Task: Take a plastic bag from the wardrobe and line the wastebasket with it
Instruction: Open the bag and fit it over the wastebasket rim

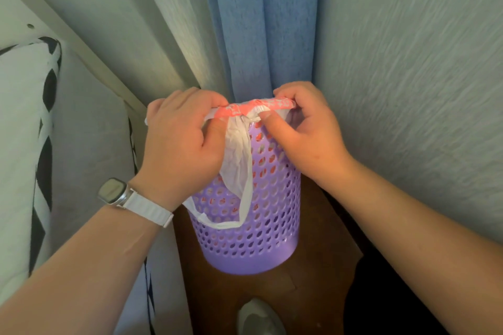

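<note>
Your left hand had its grip closed on the bag at the near rim of the basket, fingers curled over the edge. Your right hand held the same rim in a narrow grip, thumb pressed on the bunched red-printed band. That band ran taut along the rim between both hands. One white handle loop hung down the outside of the basket wall. Red print showed through some holes, so part of the bag sat inside. Your hands hid the basket's mouth and far rim, so I couldn't tell how far round the bag went. Fingertips of both hands were out of sight behind the rim. The basket stood upright on the brown floor, against the blue curtain. Watch on the left wrist. Patterned bedding was cut off at left. A pale shoe was cut off at the bottom edge.
</note>
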A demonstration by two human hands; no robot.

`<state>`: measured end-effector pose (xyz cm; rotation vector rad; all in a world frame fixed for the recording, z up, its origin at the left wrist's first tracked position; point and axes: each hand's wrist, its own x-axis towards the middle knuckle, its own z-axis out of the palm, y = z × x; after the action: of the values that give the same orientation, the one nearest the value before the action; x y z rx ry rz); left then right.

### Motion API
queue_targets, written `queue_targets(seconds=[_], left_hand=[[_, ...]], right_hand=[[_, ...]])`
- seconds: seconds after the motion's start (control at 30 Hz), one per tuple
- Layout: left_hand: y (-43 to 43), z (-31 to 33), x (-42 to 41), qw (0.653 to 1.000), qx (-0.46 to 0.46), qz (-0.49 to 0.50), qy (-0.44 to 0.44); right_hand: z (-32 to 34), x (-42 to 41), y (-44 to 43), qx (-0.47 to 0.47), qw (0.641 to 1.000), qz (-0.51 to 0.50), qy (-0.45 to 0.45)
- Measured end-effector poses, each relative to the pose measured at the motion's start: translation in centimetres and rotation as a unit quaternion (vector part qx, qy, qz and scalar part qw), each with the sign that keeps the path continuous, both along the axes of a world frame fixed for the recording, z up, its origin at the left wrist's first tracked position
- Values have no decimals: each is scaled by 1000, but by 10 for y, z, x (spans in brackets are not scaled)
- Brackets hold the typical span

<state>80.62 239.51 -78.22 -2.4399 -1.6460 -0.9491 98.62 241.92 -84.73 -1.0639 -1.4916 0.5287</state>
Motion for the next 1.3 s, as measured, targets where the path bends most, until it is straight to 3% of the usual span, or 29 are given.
queue_targets(seconds=[0.2,0.33,0.5,0.73,0.97,1.1,1.3], left_hand=[[-10,1,15,998,38,22,51],[-10,-3,19,998,42,23,30],[-3,-3,10,998,60,22,0],[4,-10,0,996,81,11,-28],[-1,-14,4,986,163,-11,-47],[2,-19,-2,982,184,-9,-32],[8,-32,-5,982,188,-25,22]], right_hand=[[9,-7,-10,29,996,-73,-37],[14,-14,-16,25,994,-97,-43],[15,-19,-19,2,997,-70,-39],[8,-1,-7,51,996,-54,-52],[11,1,-12,97,991,-70,-63],[11,9,-4,107,988,-28,-108],[-6,12,1,124,978,-67,-151]])
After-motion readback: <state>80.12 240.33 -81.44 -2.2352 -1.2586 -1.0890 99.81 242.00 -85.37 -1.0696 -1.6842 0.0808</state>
